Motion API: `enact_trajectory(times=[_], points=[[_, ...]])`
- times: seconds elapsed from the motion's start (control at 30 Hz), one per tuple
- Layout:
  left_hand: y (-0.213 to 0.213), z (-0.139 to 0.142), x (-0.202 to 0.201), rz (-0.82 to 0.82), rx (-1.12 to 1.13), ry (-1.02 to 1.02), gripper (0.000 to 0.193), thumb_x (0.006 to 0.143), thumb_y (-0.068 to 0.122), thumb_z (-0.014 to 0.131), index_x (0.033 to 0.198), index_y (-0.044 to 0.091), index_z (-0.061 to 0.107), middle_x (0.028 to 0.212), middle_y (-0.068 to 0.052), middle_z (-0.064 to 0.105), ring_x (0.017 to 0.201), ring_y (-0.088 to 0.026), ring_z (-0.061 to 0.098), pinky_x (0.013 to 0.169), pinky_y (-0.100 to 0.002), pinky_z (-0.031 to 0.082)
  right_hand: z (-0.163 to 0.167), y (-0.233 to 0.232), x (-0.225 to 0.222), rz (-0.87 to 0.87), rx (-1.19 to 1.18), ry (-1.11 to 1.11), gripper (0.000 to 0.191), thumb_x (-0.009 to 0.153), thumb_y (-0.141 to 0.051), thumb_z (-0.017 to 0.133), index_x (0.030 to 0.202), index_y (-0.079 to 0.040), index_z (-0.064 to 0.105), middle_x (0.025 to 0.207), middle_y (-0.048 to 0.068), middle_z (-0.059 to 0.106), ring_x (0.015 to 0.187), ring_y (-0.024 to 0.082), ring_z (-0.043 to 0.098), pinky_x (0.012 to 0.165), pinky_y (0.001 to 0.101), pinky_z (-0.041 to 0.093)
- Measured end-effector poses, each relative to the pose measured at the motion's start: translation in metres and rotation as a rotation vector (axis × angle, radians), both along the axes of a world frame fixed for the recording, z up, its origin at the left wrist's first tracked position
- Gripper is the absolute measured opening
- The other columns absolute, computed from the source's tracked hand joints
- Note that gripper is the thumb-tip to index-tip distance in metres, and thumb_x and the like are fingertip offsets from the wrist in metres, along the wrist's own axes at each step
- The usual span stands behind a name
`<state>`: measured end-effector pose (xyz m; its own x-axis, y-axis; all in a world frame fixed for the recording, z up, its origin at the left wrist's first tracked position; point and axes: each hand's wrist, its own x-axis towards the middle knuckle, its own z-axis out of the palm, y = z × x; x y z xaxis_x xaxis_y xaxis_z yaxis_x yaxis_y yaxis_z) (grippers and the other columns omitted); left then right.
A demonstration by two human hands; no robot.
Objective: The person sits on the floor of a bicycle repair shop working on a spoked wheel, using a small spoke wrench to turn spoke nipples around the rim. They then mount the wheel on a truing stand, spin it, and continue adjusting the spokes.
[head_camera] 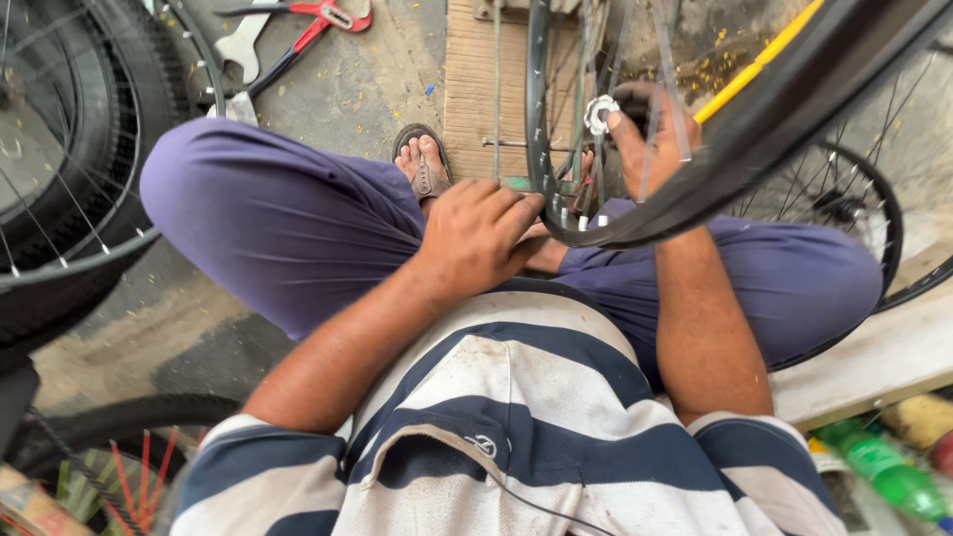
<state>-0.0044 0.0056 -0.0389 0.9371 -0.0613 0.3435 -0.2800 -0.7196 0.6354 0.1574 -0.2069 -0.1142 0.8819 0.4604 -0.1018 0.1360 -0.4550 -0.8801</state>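
The left hand (476, 238) curls closed on the smooth, curved metal wheel rim (537, 119); the right hand (650, 129) pinches a small toothed white metal part (599, 113) among thin spokes (581, 89).

Purple trousers (278, 223); navy-white striped shirt (516, 417); black rim (541, 119); green bottle (879, 467); red-handled pliers (323, 15).

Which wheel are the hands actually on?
The bare-rimmed wheel between the knees: left hand grips its rim, right hand its hub. The other wheels, left and right, lie untouched.

Wheel rim (541, 189) cut off at top edge, right hand (650, 124) part-hidden behind spokes — fingertips unseen
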Motion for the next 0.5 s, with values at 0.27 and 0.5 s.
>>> enact_trajectory(times=[0.27,0.5], points=[[0.029,-0.033,0.077,0.294,-0.451,0.282,0.030,0.102,0.033,0.067,0.113,0.006,0.074,0.099,-0.015,0.076,0.092,-0.035,0.072,0.079,-0.043,0.055,0.013,0.026,-0.001,0.069,0.064,0.414,0.033,0.095,-0.007,0.073,0.125,0.003,0.067,0.099,0.006,0.073,0.084,0.012,0.071,0.075,0.0283,0.062],[0.015,-0.069,0.088,0.248,-0.656,0.253,0.057,0.090,0.046,0.077,0.126,0.003,0.065,0.112,-0.014,0.074,0.096,-0.027,0.075,0.085,-0.038,0.060,0.034,0.016,-0.009,0.051,0.074,0.492,0.033,0.097,-0.005,0.073,0.128,0.003,0.068,0.104,0.006,0.072,0.087,0.012,0.070,0.078,0.0264,0.060]])
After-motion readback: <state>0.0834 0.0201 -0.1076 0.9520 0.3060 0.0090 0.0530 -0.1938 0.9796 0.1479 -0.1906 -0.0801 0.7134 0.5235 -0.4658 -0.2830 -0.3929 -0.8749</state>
